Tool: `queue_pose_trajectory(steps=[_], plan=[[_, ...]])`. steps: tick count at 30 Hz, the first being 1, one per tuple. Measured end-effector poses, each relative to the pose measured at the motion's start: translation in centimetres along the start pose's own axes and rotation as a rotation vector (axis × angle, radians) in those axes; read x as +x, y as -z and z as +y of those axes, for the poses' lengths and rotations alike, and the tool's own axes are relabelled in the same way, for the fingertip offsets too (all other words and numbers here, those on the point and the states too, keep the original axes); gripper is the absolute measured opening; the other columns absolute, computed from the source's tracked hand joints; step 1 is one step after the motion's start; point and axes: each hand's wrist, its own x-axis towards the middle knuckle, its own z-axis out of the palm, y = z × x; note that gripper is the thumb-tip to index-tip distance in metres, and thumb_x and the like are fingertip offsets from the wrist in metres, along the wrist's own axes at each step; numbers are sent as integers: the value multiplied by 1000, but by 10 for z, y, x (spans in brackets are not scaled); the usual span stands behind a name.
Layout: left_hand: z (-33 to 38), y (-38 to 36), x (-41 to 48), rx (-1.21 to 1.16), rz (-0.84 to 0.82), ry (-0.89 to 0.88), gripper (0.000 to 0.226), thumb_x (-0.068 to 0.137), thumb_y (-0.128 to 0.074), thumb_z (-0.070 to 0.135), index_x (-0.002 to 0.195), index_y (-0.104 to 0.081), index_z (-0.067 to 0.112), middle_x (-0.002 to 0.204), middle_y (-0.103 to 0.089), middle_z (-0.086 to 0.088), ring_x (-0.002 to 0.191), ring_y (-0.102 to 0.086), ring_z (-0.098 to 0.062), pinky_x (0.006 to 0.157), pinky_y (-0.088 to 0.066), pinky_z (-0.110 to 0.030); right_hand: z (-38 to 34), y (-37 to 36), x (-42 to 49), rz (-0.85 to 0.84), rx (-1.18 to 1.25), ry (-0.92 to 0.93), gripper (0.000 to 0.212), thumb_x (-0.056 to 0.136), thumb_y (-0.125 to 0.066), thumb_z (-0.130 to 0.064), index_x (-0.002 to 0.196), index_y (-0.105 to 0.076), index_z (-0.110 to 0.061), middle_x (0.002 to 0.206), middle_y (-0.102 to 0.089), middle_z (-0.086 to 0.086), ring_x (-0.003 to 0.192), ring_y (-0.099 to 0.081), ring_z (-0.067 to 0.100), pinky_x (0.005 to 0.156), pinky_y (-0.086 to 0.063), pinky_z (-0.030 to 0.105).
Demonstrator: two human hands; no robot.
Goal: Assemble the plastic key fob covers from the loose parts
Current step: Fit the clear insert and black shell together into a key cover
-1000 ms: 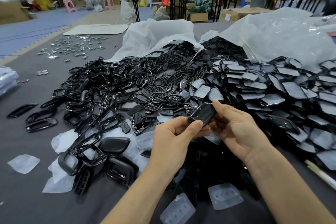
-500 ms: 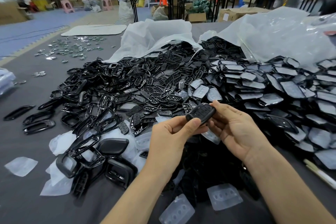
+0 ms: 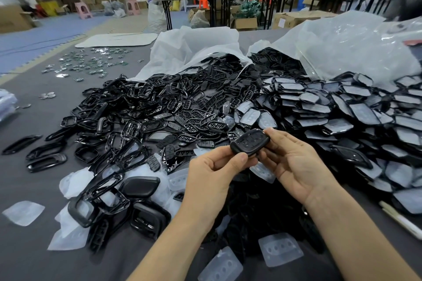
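A black key fob cover (image 3: 250,142) of smooth plastic, with rounded corners, is held in the air above the middle of the tabletop (image 3: 27,258), toward its near edge. Its left end is pinched by the thumb and fingers of the left hand (image 3: 212,175). Its right end is taken between the thumb and fingertips of the right hand (image 3: 294,162), so both grips are closed on it. The marks on its face are too blurred to be read. Glossy black frames (image 3: 141,107) are heaped on the left side, and flat film-covered shells (image 3: 342,107) on the right. Translucent soft pads (image 3: 279,250) with round dimples are seen near the near edge. The tabletop is covered with grey cloth.
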Motion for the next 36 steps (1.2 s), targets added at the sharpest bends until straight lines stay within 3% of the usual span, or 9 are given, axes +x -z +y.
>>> queue_pose_trajectory(steps=[8, 15, 21, 25, 31, 36], plan=[[-3, 2, 0, -34, 42, 1, 17, 90, -59, 3, 95, -72, 12, 92, -75, -10, 84, -72, -20, 77, -55, -21, 0, -1, -2, -51, -55, 3, 18, 65, -68, -15, 81, -64, -8, 61, -65, 3, 50, -61, 10, 48, -53, 19], [-3, 5, 1, -36, 119, 59, 14, 89, -61, 3, 88, -72, 10, 83, -75, -8, 73, -71, -17, 69, -56, -21, 4, -3, -7, -220, -262, 106, 14, 59, -72, -11, 72, -74, -12, 79, -70, 8, 69, -67, 15, 60, -55, 21], [-4, 4, 2, 22, 117, 58, 18, 90, -60, 1, 86, -72, 13, 80, -75, -6, 71, -71, -14, 71, -57, -21, 6, -3, -6, -208, -335, 139, 21, 59, -70, -10, 80, -70, -9, 76, -68, 6, 67, -63, 13, 61, -55, 19], [1, 4, 1, 19, 100, 46, 24, 94, -52, 0, 89, -71, 12, 82, -76, -6, 73, -73, -17, 66, -56, -19, 5, -3, -6, -191, -298, 132, 15, 61, -70, -7, 74, -71, -11, 73, -70, 6, 64, -66, 11, 56, -52, 17], [4, 3, 1, 1, 81, 57, 29, 97, -44, -3, 94, -71, 10, 88, -76, -10, 73, -73, -22, 65, -56, -20, 5, -3, -5, -132, -298, 112, 16, 77, -65, 7, 76, -68, -9, 71, -69, 5, 56, -61, 10, 52, -50, 15], [3, 5, 3, -38, 92, 69, 24, 98, -44, 1, 102, -68, 3, 89, -75, -15, 74, -73, -23, 69, -58, -24, 2, -5, -6, -122, -211, 90, 18, 64, -69, -9, 82, -66, -7, 71, -69, 4, 57, -63, 9, 50, -51, 16]])
